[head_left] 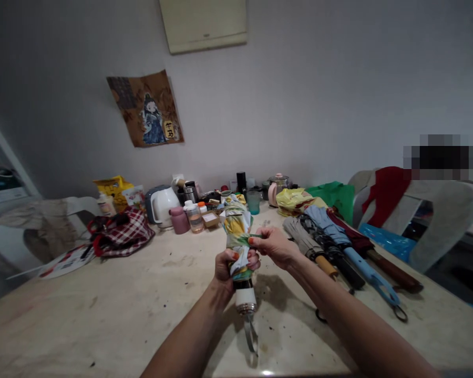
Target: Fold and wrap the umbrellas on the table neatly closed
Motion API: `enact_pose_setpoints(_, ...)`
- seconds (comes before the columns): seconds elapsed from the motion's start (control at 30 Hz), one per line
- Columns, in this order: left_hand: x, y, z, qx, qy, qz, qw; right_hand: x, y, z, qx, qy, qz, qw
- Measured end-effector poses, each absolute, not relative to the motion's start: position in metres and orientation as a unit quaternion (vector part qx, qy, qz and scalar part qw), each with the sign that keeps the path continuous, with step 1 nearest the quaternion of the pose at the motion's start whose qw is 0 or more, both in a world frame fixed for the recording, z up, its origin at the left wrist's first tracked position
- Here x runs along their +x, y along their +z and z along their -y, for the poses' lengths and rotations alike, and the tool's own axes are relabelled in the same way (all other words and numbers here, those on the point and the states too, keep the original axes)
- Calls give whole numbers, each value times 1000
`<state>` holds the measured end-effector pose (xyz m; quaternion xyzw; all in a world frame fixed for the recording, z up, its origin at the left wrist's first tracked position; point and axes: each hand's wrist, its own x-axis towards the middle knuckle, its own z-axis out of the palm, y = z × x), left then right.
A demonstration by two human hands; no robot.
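Note:
A folding umbrella (238,219) with white, yellow and green patterned cloth is held over the table, its white handle (245,299) towards me and a grey wrist strap hanging below. My left hand (224,264) is wrapped around the cloth just above the handle. At the umbrella's right side, my right hand (274,245) pinches a strip of its cloth or closing band between thumb and fingers; which of the two I cannot tell. The canopy is gathered around the shaft.
Several closed umbrellas (352,257) lie side by side on the right of the table (142,315). A white kettle (164,205), a pink jar (178,220) and bottles stand at the back. On the left is a checkered bag (126,233); chairs flank the table.

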<state>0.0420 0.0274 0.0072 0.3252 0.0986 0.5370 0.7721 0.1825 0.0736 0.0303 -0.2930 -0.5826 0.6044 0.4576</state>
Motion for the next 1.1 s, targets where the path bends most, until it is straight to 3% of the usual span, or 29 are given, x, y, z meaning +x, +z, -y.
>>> enact_pose_setpoints(0.23,36,1,-27,333,442,-60,831,185,28,-77,-310,556,635,437)
enact_pose_setpoints(0.43,41,6,-19,370,390,-36,843,185,17,-82,-112,644,651,386)
enact_pose_setpoints(0.6,42,3,-15,454,281,-11,846,192,14,-87,-113,631,651,406)
enact_pose_setpoints(0.7,39,-2,-17,445,249,4,860,194,13,-80,-124,671,629,373)
enact_pose_setpoints(0.8,36,-7,-21,400,279,-11,873,192,14,-74,-119,700,601,366)
enact_pose_setpoints(0.93,40,-7,-30,359,399,-73,840,188,21,-80,-145,677,541,478)
enact_pose_setpoints(1.03,47,-7,-38,308,482,-199,796,197,24,-100,-233,610,525,546)
enact_pose_setpoints(1.1,51,-6,-42,270,506,-316,756,209,23,-117,-339,532,551,547)
